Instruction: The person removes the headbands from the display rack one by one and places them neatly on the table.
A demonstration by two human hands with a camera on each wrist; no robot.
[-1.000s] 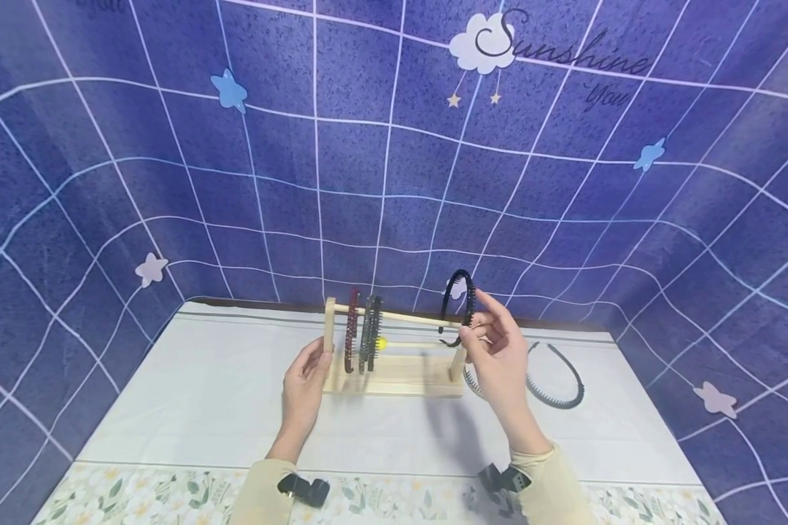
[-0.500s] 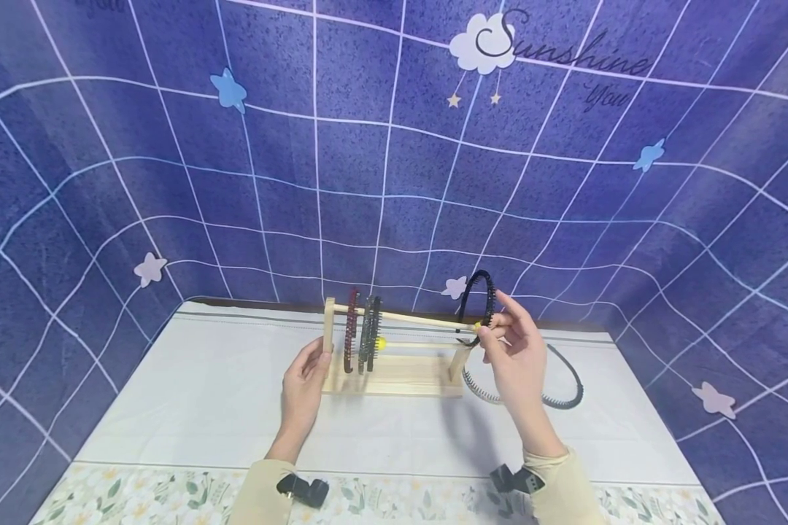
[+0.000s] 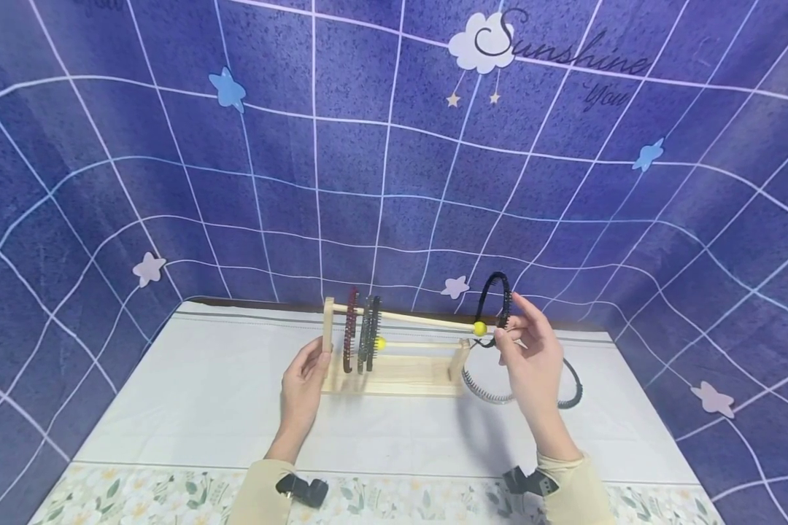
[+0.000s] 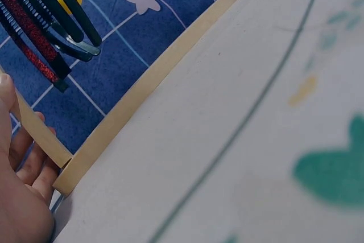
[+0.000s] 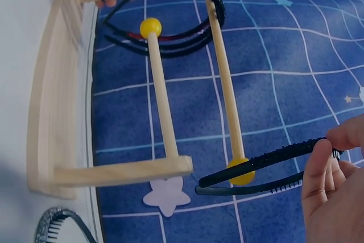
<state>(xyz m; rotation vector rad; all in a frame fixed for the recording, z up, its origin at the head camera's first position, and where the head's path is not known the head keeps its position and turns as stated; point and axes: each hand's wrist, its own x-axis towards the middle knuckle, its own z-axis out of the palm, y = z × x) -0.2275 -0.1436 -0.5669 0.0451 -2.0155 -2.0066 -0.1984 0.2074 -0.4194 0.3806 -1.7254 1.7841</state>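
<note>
My right hand (image 3: 535, 364) pinches a black toothed headband (image 3: 505, 299) between thumb and fingers. The headband stands upright at the yellow ball (image 3: 480, 329) on the right end of the stand's upper rod, overlapping that ball in the right wrist view. My left hand (image 3: 305, 375) grips the left post (image 3: 328, 328) of the wooden rack (image 3: 394, 375), thumb in front and fingers behind. Near that post, a dark red headband (image 3: 351, 332) and several dark ones (image 3: 371, 335) hang on the upper rod (image 3: 420, 319).
A lower rod (image 3: 420, 345) runs from the rack's short right post (image 3: 460, 361) to a yellow ball near the dark headbands. On the white tabletop to the right lie a clear-and-dark toothed headband (image 3: 486, 394) and a dark headband (image 3: 573, 386), partly behind my right hand. A blue patterned curtain (image 3: 394, 182) stands behind.
My right hand has moved right along the upper rod with the black headband, from over the right post to the rod's end. The yellow end ball now shows. My left hand keeps its hold.
</note>
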